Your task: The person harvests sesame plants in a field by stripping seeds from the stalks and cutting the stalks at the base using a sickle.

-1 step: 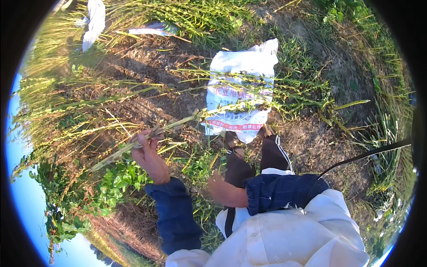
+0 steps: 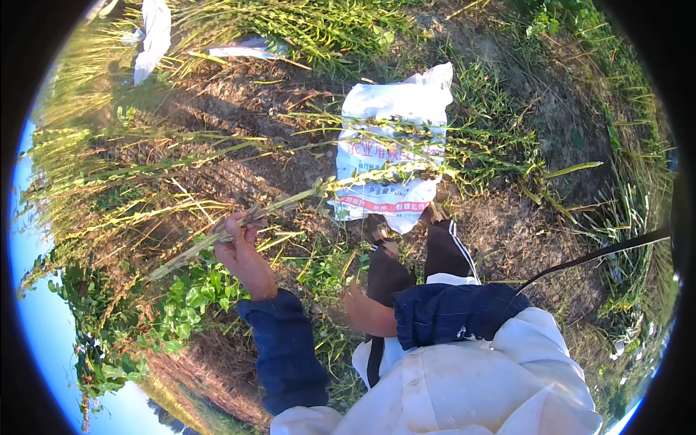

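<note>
My left hand point(image 2: 246, 255) is closed around the lower part of a long, pale green plant stalk point(image 2: 293, 198), which looks studded with small pods. Its cut end points down to the left, and its tip reaches right, over a white printed sack point(image 2: 395, 101). Another podded stalk also crosses the sack. In front of my dark trousers hovers my right hand point(image 2: 370, 312), away from the stalk. Its fingers are blurred and partly turned from view, so I cannot tell whether they hold anything.
My feet stand at the sack's near edge. Tall podded plants point(image 2: 109, 163) fill the left side, with leafy green plants point(image 2: 196, 293) below them. Another white bag point(image 2: 152, 40) is at the far left. A black cord point(image 2: 594, 254) runs in from the right.
My right hand has shifted very slightly, its sleeve a little to the left. The left hand and the stalk have stayed put.
</note>
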